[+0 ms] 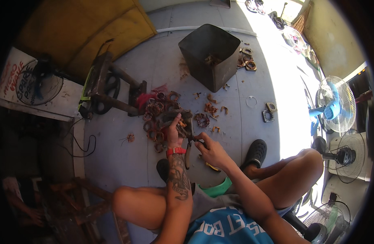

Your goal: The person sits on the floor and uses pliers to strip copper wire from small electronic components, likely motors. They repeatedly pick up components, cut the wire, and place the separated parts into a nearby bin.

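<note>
My left hand (175,136), with a red watch on its wrist, is closed around a dark metal motor part (186,117). Bits of copper-coloured winding show inside it. Fingers bent, my right hand (214,149) grips one handle of a pair of pliers (188,156) just right of that part. The other handle points down between my hands, and the jaws reach up against the part, though their tips are hard to make out. Beyond my left hand lies a heap of ring-shaped motor cores (154,109). Loose copper winding pieces (210,109) are scattered to the right of the heap.
A dark square bin (213,73) stands ahead, with more cores (248,63) beside it. Two square cores (269,114) lie farther right. A metal stand (114,87) is at left. Fans (335,105) line the right side. A yellow-handled tool (212,166) lies near my foot.
</note>
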The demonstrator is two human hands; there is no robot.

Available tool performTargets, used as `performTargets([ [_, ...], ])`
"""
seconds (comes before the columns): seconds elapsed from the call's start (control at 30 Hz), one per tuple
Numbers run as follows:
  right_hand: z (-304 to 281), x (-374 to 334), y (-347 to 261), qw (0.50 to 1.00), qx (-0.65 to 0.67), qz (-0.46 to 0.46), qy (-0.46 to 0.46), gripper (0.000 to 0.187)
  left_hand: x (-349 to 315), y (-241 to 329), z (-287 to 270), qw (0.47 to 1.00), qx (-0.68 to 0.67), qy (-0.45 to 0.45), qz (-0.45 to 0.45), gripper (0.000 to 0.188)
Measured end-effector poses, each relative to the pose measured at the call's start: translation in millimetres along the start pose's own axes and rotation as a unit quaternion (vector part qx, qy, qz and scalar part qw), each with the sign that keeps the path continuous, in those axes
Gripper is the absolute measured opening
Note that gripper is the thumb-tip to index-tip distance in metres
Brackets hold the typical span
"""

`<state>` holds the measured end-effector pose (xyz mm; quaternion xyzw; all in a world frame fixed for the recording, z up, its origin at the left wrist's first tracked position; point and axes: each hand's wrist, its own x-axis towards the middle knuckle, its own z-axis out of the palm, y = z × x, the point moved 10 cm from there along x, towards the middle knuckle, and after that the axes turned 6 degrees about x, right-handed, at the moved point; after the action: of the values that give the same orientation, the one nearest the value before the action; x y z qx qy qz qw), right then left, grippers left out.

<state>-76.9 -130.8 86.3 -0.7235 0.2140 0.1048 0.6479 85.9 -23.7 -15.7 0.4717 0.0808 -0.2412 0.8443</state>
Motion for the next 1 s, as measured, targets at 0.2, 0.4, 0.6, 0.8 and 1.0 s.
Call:
performTargets([
  [0.2, 5, 27, 63, 0.989, 0.109, 0.090, 0.038, 0.033, -3, -44, -13, 0.985, 0.174, -0.001, 0.006, 0.025],
  [0.4, -3, 31, 79, 0.976, 0.056, -0.005, 0.212, 0.032, -6, -98, -41, 0.991, 0.099, 0.093, 0.001, 0.032],
  [0.6, -22, 63, 55, 0.988, -0.033, -0.054, 0.142, 0.035, -26, -83, -99, 0.969, -0.139, 0.200, -0.048, 0.043],
  [0.8, -8, 75, 74, 0.991, -0.089, 0.025, 0.098, 0.038, -27, -117, -83, 0.988, -0.057, 0.082, -0.119, 0.040],
  [1.0, 7, 54, 79, 0.993, -0.094, 0.038, 0.065, 0.038, -1, -107, -73, 0.986, -0.044, 0.088, -0.138, 0.040],
])
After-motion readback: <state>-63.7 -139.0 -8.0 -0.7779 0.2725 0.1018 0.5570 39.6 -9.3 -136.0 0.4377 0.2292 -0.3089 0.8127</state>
